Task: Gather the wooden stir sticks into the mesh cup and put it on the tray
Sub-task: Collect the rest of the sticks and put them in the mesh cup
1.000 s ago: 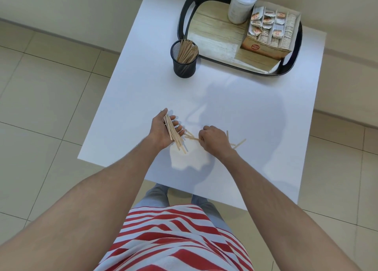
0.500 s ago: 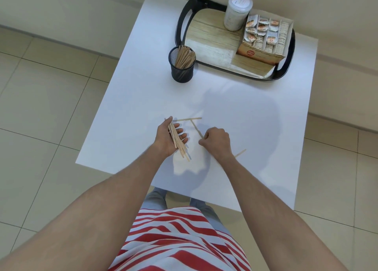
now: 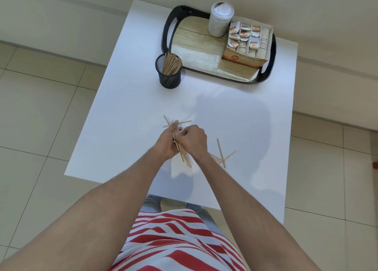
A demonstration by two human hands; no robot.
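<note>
A black mesh cup (image 3: 170,74) stands upright on the white desk (image 3: 126,99), just beside the near-left corner of the tray (image 3: 167,33) and not on it. The cup is filled with a dense bunch of wooden stir sticks (image 3: 171,63), standing on end and leaning slightly right. The black-rimmed tray, with a wood-grain floor, carries one white lidded jar (image 3: 219,21) and one cardboard box (image 3: 243,59). The box is divided into compartments, which are packed with small sachets (image 3: 244,33).

Both forearms are extended over the near part of the desk, and the two hands meet at its centre. A bundle of sticks (image 3: 182,152) is gripped in the left hand (image 3: 168,142), its fingers curled round the bundle; the lower ends project toward the desk edge. The right hand (image 3: 193,138) is curled, knuckles up, with its fingertips pinched at the same bundle.

About three loose sticks (image 3: 177,123) lie crossed just beyond the hands. Roughly four more sticks (image 3: 222,154) lie crossed beside the right wrist.
</note>
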